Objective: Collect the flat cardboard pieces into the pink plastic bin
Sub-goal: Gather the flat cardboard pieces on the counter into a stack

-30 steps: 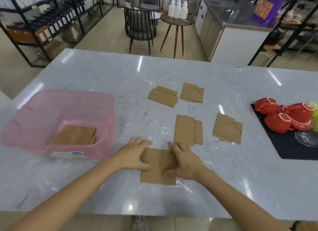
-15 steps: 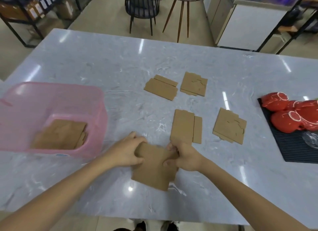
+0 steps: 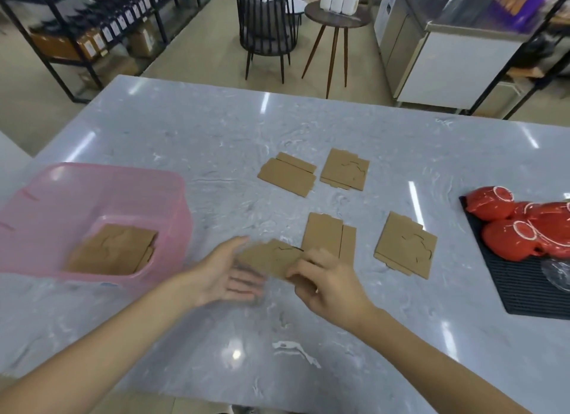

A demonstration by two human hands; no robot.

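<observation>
My right hand point(image 3: 331, 285) pinched the held cardboard piece point(image 3: 271, 259) by its right-hand corner, lifted slightly off the table point(image 3: 216, 142); my left hand point(image 3: 225, 274) lay open, palm up, fingers spread, just beside and partly under the piece's left edge, gripping nothing.
Piece's long axis ran roughly 3 to 9 o'clock, tilted a little; free end pointed at 9, towards the pink bin point(image 3: 172, 197).
Bin sat at 9 o'clock of my hands, near, with cardboard already in the bin point(image 3: 114, 250) lying flat on its floor.
Key relation: bin was on the left, so the left hand was the nearer one; judged the move to be a handover right to left, then a short carry to 9.
Four pieces still on the table: one touching-close at 12 o'clock of the right hand point(image 3: 328, 236); one at 2 point(image 3: 405, 247); two farther out at 12 point(image 3: 287, 177) point(image 3: 345, 170).
Red cups point(image 3: 518, 228) at 3, well apart; not involved.
</observation>
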